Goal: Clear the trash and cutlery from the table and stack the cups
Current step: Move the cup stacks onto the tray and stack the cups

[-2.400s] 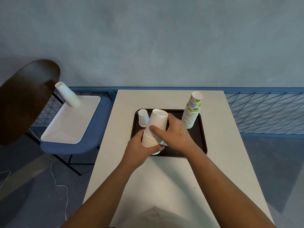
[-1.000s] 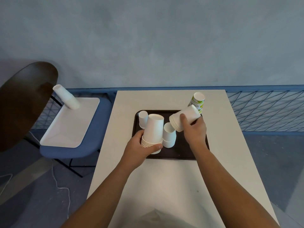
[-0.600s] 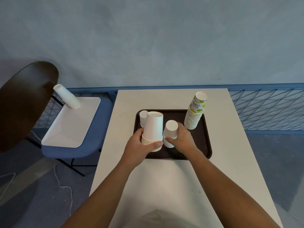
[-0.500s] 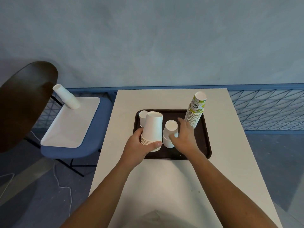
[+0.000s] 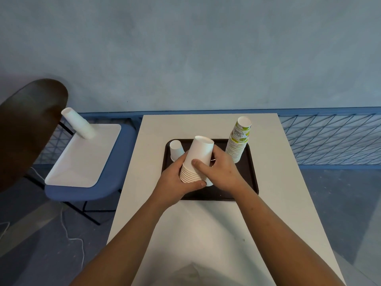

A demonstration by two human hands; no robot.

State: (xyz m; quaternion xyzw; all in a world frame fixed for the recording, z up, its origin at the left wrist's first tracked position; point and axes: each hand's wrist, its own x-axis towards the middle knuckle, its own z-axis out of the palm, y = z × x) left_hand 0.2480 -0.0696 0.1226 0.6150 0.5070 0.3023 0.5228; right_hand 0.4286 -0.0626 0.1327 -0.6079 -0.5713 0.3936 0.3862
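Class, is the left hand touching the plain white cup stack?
Touching: the head view shows the left hand wrapped round the white cup stack low down.

Tray point(image 5: 252, 182) on table point(image 5: 278, 182), lone cup point(image 5: 176, 150) rear-left on it, cup stack point(image 5: 237, 145) rear-right

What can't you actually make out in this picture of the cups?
Head view, the only one:
A white object beside the white cup stack: the right hand covers all but a sliver.
Right hand's fingers: tips hidden behind that stack.
Cup count in the printed stack: rims too fine.
Middle of the tray: under the left hand and right hand.
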